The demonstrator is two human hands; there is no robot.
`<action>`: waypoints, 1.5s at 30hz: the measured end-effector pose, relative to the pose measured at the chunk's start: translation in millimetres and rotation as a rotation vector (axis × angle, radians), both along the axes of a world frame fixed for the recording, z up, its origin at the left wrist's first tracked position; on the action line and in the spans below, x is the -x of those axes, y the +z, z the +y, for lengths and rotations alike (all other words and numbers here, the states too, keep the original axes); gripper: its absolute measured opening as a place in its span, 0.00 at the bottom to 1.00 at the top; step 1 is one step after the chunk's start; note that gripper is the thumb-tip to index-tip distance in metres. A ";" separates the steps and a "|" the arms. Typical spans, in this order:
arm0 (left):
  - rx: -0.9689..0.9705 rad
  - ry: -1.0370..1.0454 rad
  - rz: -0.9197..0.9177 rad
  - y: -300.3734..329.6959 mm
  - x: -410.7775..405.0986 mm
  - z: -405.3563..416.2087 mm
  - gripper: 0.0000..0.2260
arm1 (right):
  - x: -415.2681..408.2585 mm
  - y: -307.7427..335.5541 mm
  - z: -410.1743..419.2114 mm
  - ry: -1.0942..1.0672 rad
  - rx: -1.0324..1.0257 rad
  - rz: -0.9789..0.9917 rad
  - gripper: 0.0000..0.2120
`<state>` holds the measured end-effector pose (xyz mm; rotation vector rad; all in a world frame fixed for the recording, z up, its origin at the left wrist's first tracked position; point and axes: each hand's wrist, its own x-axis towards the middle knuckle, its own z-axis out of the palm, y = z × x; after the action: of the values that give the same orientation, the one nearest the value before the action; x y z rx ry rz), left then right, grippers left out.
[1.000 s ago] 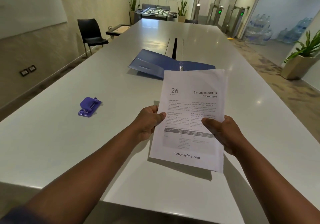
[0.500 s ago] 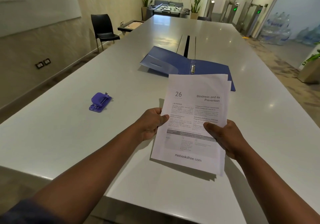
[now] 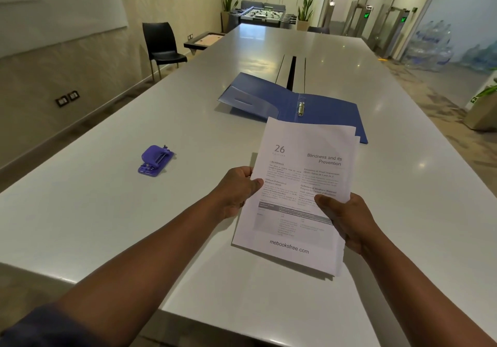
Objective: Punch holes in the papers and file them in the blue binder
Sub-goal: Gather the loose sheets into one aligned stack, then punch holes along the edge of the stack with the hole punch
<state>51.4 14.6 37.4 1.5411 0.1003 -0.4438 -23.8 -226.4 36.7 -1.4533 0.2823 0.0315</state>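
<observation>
Nearby — purple hole punch [image 3: 155,160], black chair [image 3: 161,44]

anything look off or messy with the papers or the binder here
Only slightly: the papers, held by the left hand and right hand, are fanned unevenly at the top right corner. Blue binder lies open.

One paper stack [image 3: 298,185], one blue binder [image 3: 304,104], one hole punch [image 3: 155,159], two hands.

I'm in an office meeting room: a long white bench [image 3: 349,83] with a cable slot, a whiteboard [image 3: 53,8] on the wall, a black chair [image 3: 161,42], access turnstiles [image 3: 376,24], stacked water bottles [image 3: 433,45] and potted plants [image 3: 304,5] beyond.
</observation>
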 end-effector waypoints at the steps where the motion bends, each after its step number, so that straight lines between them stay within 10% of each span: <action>1: 0.002 -0.002 -0.002 -0.3 -0.6 -0.3 0.10 | 0.9 1.2 0.2 0.001 -0.025 -0.005 0.13; 21: -0.333 0.063 -0.129 15.9 -22.1 45.3 0.08 | 1.1 9.6 -0.2 0.008 0.177 -0.019 0.12; 26: -0.800 0.407 -0.363 4.8 -55.1 103.8 0.11 | -4.6 4.6 11.3 0.014 0.169 0.006 0.11; 32: -1.077 0.501 -0.053 5.2 -82.7 150.0 0.20 | -9.0 1.1 22.8 -0.002 0.186 0.005 0.11; 38: -0.985 0.511 -0.052 3.9 -91.9 170.4 0.09 | -14.7 0.2 29.0 -0.016 0.183 0.022 0.12; 45: -0.290 0.503 -0.039 18.6 -95.4 154.3 0.07 | -13.4 5.1 23.2 -0.042 0.207 0.016 0.10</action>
<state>146.8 168.9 56.0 1.7342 0.5279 0.0030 -10.4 -203.2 41.8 -1.6526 0.3368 -0.0215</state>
